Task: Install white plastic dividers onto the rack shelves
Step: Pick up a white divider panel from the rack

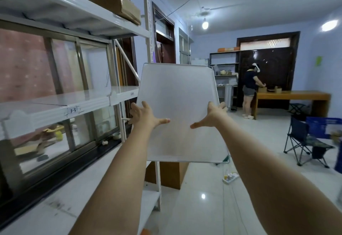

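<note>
Hands, left hand (pixel 146 115) and right hand (pixel 212 115), grip white divider (pixel 177 94) beside shelf label (pixel 72 110) reading "3-3".

The divider (pixel 178 112) is frosted white, the rack (pixel 88 96) white (labels black-inked), the far door (pixel 266 75) dark brown.

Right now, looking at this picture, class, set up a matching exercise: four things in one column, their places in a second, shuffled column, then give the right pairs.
Things:
1. white divider panel
2. cardboard box
3. folding chair
4. power strip

Places:
A. lying on the tiled floor
B. on the rack's top shelf
C. held up between the left hand and right hand
D. standing on the floor at the right

Pairs: 1-C, 2-B, 3-D, 4-A
</note>
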{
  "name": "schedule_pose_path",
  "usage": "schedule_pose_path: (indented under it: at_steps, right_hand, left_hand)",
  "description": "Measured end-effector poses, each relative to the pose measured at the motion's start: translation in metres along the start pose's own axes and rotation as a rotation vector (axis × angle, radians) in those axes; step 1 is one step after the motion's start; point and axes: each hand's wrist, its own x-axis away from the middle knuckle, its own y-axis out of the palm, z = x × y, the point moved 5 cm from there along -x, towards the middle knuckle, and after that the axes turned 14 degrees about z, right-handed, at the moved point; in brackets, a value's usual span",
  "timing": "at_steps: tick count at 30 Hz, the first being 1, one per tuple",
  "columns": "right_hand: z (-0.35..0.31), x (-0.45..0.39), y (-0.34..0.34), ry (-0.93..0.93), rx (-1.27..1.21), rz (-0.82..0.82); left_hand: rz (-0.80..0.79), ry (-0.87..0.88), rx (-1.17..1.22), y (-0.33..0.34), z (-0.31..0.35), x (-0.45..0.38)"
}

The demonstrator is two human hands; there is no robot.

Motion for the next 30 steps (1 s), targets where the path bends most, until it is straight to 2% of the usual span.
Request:
schedule_pose_path:
  at_steps: [16, 23, 30]
  right_hand:
    - [0.005, -0.166, 0.079, 0.098, 0.072, -0.031]
    - [0.019, -0.222, 0.097, 0.163, 0.122, -0.064]
    - [0.034, -0.285, 0.126, 0.151, 0.130, -0.051]
  left_hand:
    - [-0.011, 0.078, 0.031, 0.137, 0.048, -0.150]
    - [-0.044, 0.123, 0.037, 0.187, 0.077, -0.193]
    - [-0.057, 0.114, 0.020, 0.242, 0.099, -0.233]
